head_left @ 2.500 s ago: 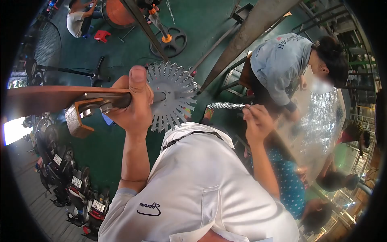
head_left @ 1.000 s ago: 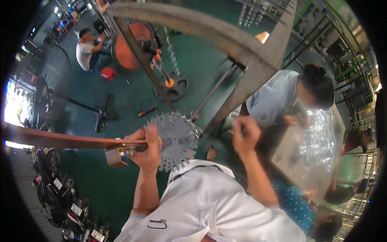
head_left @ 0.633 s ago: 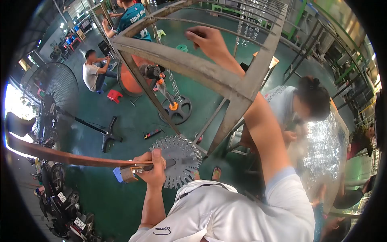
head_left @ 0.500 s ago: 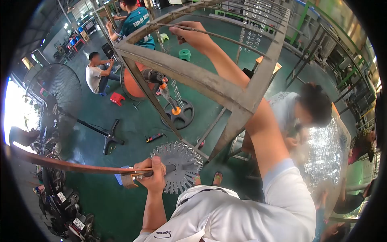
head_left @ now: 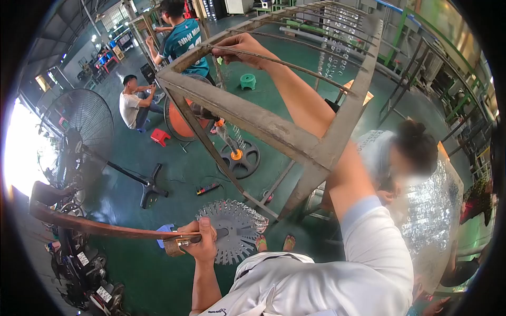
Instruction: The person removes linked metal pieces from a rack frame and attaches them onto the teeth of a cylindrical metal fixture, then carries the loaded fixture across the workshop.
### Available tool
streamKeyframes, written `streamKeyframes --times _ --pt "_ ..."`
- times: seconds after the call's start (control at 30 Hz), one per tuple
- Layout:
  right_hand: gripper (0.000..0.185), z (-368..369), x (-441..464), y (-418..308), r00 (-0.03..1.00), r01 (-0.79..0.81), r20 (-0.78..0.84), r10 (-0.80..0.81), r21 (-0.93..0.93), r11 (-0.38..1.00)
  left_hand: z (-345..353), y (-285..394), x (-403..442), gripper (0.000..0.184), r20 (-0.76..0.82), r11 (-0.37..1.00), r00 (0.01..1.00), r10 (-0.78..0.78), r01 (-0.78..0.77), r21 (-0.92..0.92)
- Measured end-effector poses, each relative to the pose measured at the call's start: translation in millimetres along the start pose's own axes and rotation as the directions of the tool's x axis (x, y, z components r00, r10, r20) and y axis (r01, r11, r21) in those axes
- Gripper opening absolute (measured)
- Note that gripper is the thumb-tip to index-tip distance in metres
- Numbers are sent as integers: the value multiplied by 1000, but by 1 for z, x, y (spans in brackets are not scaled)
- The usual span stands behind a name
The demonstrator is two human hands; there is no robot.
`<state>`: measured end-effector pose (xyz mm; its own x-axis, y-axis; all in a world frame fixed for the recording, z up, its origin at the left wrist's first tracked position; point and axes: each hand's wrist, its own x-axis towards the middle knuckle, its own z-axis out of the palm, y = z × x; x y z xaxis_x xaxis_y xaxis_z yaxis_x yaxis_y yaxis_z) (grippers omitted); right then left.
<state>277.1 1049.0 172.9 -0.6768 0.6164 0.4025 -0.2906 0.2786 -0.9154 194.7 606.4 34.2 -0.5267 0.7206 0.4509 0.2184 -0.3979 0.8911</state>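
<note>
Seven o'clock: fingers [head_left: 205, 227] of the left hand [head_left: 202, 242] grasp the shaft [head_left: 223, 231] of a toothed disc [head_left: 238, 241]. Twelve: right hand [head_left: 242, 50] at a metal rack [head_left: 263, 118], grasp indeterminable. Four: desk [head_left: 429, 266] bearing glittering pieces [head_left: 429, 210].

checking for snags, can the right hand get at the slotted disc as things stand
Probably not without drawing back first: the right hand is up at the metal frame, whose corner stands in front of its arm. The slotted disc is low, its shaft in the left hand.
</note>
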Motion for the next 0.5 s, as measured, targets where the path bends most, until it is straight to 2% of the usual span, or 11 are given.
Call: streamKeyframes --times 0.17,0.27,0.37,0.5 --pt "25 -1 -1 -4 1000 13 2 -13 89 996 3 0 -1 47 -40 999 998 -47 47 -17" --pt "23 1 -7 -8 997 50 -60 -42 130 990 5 7 -1 49 -86 990 991 -99 90 -106" --pt "23 2 -11 -6 992 92 -100 -75 180 979 -1 -1 -3 40 -38 996 998 -48 45 -74" --pt "23 -2 -36 5 966 126 -252 -64 239 963 10 5 -6 38 -179 990 974 -136 127 -64"
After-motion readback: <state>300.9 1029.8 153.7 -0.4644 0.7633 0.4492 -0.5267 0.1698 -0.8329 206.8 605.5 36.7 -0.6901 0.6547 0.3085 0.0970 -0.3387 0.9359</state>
